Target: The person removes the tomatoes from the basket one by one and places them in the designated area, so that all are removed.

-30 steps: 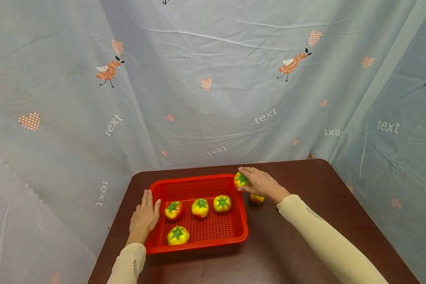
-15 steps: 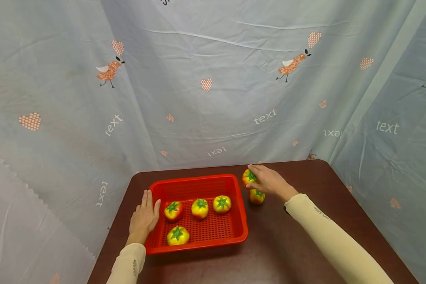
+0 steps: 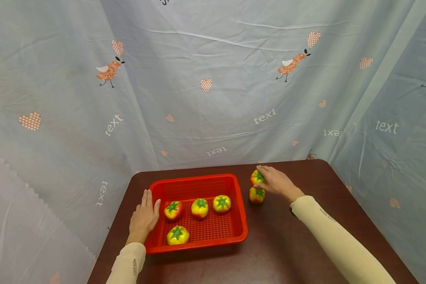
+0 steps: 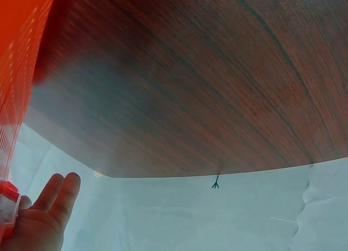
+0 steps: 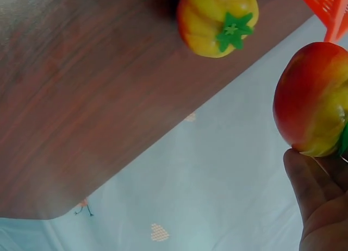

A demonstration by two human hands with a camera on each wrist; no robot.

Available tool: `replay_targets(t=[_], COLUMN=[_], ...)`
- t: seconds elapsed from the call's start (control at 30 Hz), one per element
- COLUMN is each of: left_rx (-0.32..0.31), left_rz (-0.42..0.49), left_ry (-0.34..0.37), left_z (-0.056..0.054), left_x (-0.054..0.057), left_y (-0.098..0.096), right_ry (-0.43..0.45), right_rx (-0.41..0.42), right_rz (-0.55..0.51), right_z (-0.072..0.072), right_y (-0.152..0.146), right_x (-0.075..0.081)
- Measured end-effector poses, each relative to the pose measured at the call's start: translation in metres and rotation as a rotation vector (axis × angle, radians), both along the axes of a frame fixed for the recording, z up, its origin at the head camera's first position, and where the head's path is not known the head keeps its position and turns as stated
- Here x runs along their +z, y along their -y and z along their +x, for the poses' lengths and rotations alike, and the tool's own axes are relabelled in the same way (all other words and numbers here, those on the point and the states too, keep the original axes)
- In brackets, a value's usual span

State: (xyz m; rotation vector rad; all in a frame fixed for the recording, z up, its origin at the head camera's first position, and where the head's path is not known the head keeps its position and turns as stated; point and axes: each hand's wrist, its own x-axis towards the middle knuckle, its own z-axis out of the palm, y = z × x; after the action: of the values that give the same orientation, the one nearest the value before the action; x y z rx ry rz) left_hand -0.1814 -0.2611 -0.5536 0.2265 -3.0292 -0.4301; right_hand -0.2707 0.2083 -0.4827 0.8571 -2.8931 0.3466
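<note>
My right hand [image 3: 277, 182] holds a red-and-yellow tomato [image 3: 256, 178] with a green star-shaped top, beyond the basket's right side. In the right wrist view this tomato [image 5: 315, 101] is against the fingertips, partly cut off by the frame edge. A second tomato [image 3: 257, 195] rests on the table just nearer than the held one. My left hand [image 3: 142, 217] lies at the left rim of the red plastic basket [image 3: 241, 225], fingers straight; in the left wrist view the hand [image 4: 43, 221] is beside the basket wall. Several similar tomatoes, one of them [image 3: 200, 208] mid-basket, sit inside.
The dark wood-grain table [image 3: 287, 252] extends right and in front of the basket. A pale printed curtain [image 3: 213, 102] hangs close behind the table's far edge and along both sides.
My right hand has moved right with the tomato, from the basket's right rim out over the table. More of the table tomato shows now. The left hand and basket stay put.
</note>
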Motion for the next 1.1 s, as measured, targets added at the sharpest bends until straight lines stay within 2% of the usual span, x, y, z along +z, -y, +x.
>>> replay_targets(t=[0.5, 0.87, 1.1], left_rx=[0.006, -0.004, 0.001], left_rz=[0.000, -0.004, 0.000], left_ry=[0.007, -0.008, 0.004], left_z=[0.000, 0.000, -0.001], left_x=[0.000, 0.002, 0.001], left_y=[0.000, 0.000, -0.001], right_ry=[0.028, 0.028, 0.046], right_rx=[-0.116, -0.169, -0.193], right_rz=[-0.041, -0.082, -0.074], right_z=[0.001, 0.001, 0.002], right_y=[-0.021, -0.033, -0.041], right_x=[-0.011, -0.019, -0.032])
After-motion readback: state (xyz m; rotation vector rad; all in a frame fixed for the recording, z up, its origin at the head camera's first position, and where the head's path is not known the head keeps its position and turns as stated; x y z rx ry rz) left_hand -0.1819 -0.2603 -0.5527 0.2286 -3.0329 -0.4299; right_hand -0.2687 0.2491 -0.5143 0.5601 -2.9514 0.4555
